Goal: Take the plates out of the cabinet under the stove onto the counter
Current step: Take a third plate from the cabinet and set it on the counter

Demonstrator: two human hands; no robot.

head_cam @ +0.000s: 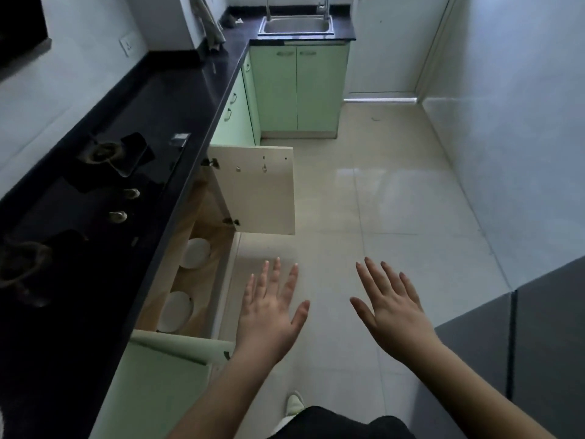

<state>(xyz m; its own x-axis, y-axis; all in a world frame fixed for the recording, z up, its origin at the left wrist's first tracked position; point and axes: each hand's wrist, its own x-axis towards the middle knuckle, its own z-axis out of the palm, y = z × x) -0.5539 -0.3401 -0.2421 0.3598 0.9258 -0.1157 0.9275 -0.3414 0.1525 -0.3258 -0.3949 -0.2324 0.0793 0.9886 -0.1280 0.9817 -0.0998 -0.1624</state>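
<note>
your plates are white and round: far plate (197,252) and near plate (174,311) lie flat inside the open cabinet (202,315) under the stove (95,191); your left hand (269,315) and right hand (395,308) hover spread, holding nothing.

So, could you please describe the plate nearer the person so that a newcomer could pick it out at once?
Find the black stove set in the dark counter on the left; the cabinet beneath it stands open. Two white plates lie on its wooden floor. The nearer plate is closest to the left hand, while the farther plate sits beside the far door.
</note>
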